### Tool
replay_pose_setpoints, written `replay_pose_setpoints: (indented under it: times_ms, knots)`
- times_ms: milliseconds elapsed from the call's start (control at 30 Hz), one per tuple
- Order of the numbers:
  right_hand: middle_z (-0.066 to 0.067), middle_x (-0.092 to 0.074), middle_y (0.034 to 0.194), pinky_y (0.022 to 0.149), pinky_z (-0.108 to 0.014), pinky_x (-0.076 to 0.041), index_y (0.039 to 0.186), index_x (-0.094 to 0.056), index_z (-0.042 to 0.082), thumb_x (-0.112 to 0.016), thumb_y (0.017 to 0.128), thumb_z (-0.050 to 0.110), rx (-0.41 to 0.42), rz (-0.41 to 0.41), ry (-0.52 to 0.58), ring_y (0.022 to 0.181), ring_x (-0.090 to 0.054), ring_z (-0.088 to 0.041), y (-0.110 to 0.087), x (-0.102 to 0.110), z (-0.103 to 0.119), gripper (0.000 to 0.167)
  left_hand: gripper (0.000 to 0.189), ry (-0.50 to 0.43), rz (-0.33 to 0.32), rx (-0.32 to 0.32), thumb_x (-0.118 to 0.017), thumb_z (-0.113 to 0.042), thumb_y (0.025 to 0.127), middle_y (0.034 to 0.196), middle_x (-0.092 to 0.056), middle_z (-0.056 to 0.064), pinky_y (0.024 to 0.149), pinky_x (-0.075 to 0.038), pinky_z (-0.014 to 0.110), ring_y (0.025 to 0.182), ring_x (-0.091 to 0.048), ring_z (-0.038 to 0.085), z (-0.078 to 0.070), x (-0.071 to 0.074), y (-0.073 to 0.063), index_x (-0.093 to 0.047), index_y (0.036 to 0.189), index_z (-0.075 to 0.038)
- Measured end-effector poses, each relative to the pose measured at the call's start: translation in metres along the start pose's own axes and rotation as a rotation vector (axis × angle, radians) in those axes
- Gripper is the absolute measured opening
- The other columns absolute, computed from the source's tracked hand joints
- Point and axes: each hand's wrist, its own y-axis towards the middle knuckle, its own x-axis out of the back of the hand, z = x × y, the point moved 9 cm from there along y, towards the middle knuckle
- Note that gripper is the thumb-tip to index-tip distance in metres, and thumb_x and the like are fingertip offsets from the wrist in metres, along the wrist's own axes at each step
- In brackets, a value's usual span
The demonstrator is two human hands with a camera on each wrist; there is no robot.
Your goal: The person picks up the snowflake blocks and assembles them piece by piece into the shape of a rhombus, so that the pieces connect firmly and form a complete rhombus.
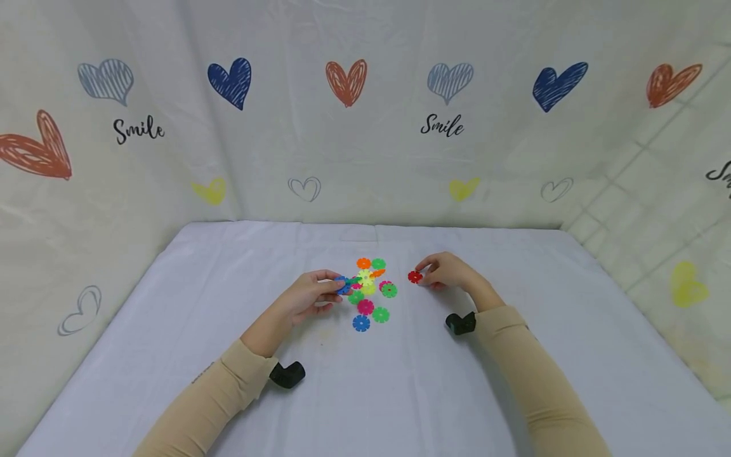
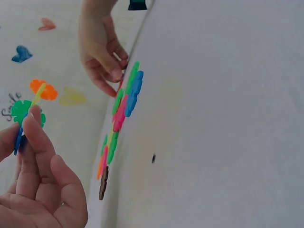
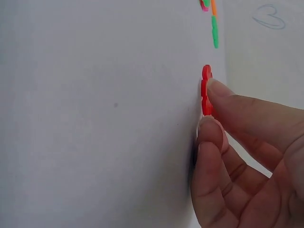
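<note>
In the left wrist view, my left hand (image 2: 42, 180) pinches a blue notched plastic disc (image 2: 19, 138) between thumb and fingers. A green disc (image 2: 20, 112), a yellow disc (image 2: 38, 95) and an orange disc (image 2: 43, 89) appear joined to it in a small cluster, held above the table. Across from it, my right hand (image 1: 449, 271) holds a red notched disc (image 1: 415, 277) by its edge, close to the cloth; the right wrist view shows thumb and fingertips on that red disc (image 3: 206, 90). Fingers partly cover both held pieces.
Between the hands, loose discs lie on the white cloth (image 1: 377, 393), among them a blue disc (image 1: 361, 323), a pink disc (image 1: 365, 307), a green disc (image 1: 381, 315) and an orange disc (image 1: 363, 263). A curtain with printed hearts (image 1: 346, 82) stands behind the table.
</note>
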Motion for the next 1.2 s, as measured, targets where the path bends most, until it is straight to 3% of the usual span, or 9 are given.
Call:
replay_pose_setpoints:
  times_ms: [300, 600, 1067, 1200]
  knots:
    - [-0.006, -0.059, 0.08, 0.063, -0.025, -0.05, 0.111, -0.068, -0.001, -0.078, 0.09, 0.011, -0.033, -0.015, -0.022, 0.063, -0.056, -0.015, 0.006, 0.0, 0.001, 0.026, 0.025, -0.006, 0.01, -0.004, -0.064, -0.019, 0.103, 0.095, -0.076, 0.003, 0.074, -0.051, 0.026, 0.081, -0.067, 0.016, -0.001, -0.001, 0.0, -0.06, 0.123, -0.004]
    - [-0.008, -0.058, 0.086, 0.064, -0.026, -0.048, 0.12, -0.064, 0.002, -0.077, 0.091, 0.015, -0.062, 0.005, -0.013, 0.066, -0.054, -0.017, 0.008, -0.003, 0.001, 0.035, 0.019, -0.029, 0.032, -0.012, -0.063, -0.016, 0.104, 0.088, -0.074, 0.001, 0.075, -0.052, 0.027, 0.079, -0.066, 0.015, 0.0, -0.002, 0.001, -0.06, 0.118, -0.004]
    - [-0.006, -0.059, 0.084, 0.064, -0.026, -0.049, 0.101, -0.064, 0.0, -0.078, 0.089, 0.01, -0.045, 0.001, 0.017, 0.069, -0.054, -0.016, 0.008, -0.006, 0.003, 0.02, 0.014, -0.012, 0.052, 0.005, -0.062, -0.012, 0.104, 0.093, -0.071, 0.004, 0.08, -0.056, 0.027, 0.09, -0.071, 0.019, 0.003, -0.006, 0.001, -0.059, 0.114, -0.004]
    - [-0.005, -0.06, 0.079, 0.063, -0.025, -0.048, 0.096, -0.062, 0.001, -0.076, 0.09, 0.008, -0.015, 0.003, 0.046, 0.068, -0.054, -0.015, 0.006, -0.006, 0.005, 0.017, 0.018, -0.04, 0.104, 0.004, -0.059, -0.011, 0.105, 0.098, -0.072, 0.004, 0.086, -0.057, 0.028, 0.095, -0.074, 0.018, 0.001, -0.011, -0.001, -0.056, 0.12, -0.003]
